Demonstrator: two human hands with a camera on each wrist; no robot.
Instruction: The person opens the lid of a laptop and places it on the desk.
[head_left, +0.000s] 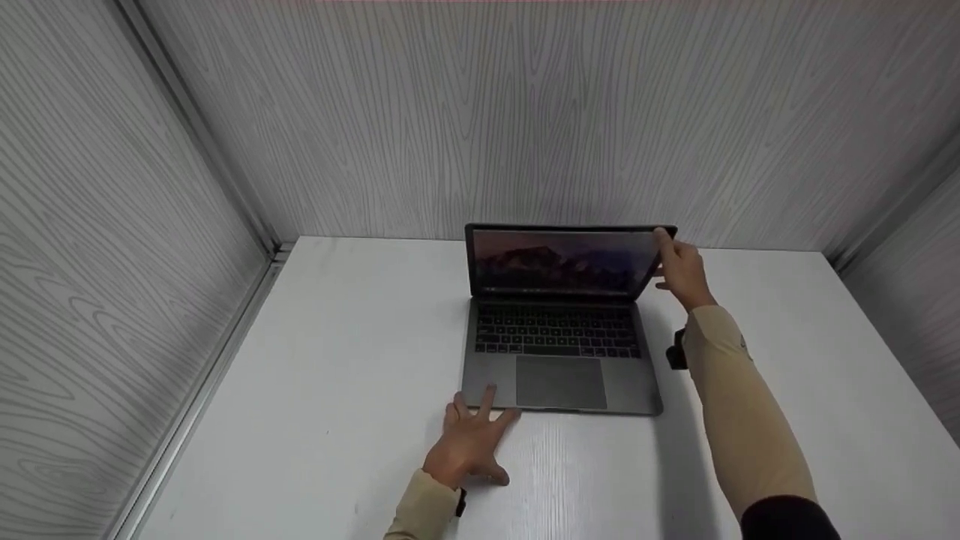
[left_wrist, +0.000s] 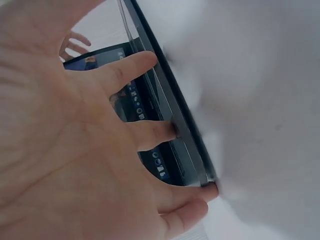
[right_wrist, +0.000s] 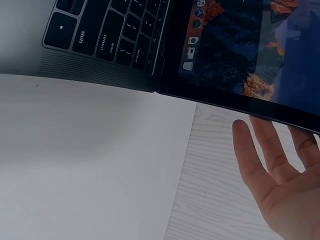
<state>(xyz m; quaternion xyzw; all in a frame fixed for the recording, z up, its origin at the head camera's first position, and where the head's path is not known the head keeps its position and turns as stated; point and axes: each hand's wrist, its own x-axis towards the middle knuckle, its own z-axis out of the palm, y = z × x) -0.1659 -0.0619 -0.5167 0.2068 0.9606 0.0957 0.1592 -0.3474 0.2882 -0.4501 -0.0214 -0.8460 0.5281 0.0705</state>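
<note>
A grey laptop (head_left: 559, 382) stands unfolded on the white table, its keyboard towards me and a mountain picture on its screen (head_left: 562, 262). At the upper right corner of the lid, my right hand (head_left: 681, 274) pinches the edge, thumb on the screen side and fingers towards the back. The right wrist view shows the fingers of that right hand (right_wrist: 285, 175) at the lid's side edge; the thumb is out of sight there. My left hand (head_left: 469, 442) has spread fingers touching the front left corner of the base. In the left wrist view, those fingers (left_wrist: 155, 131) lie against the base's edge.
The white table (head_left: 360, 337) carries the laptop near its back edge. A grey wood-grain wall (head_left: 480, 120) rises behind it, with more panels at both sides. A metal rail (head_left: 202, 405) runs along the table's left side.
</note>
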